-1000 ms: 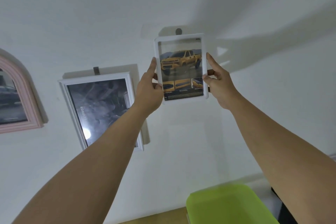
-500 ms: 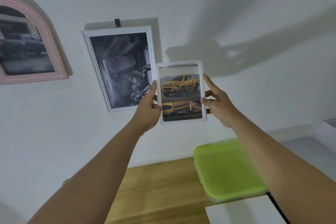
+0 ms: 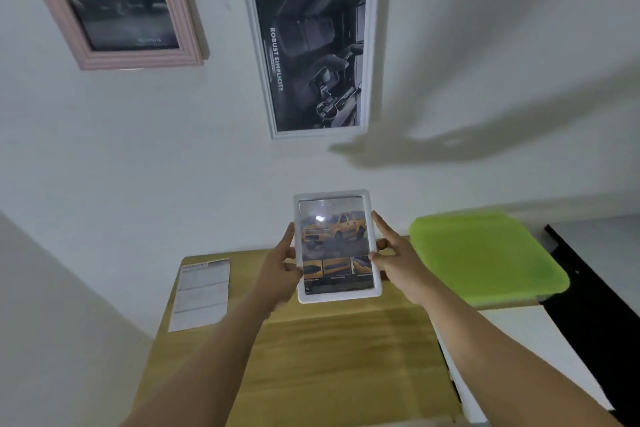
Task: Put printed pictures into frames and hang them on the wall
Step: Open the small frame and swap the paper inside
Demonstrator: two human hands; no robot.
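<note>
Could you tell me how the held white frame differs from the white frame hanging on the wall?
The small white frame is gripped at its sides by the left hand and right hand over the table; the hanging white frame is on the wall. The small one shows a yellow pickup; the hanging one, a dark vehicle interior. Both are white, portrait rectangles.

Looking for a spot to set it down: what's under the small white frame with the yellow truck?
Bare wooden table shows beneath the small white frame, held by the left hand and right hand. The patch right behind it and the fingers at its back are covered.
</note>
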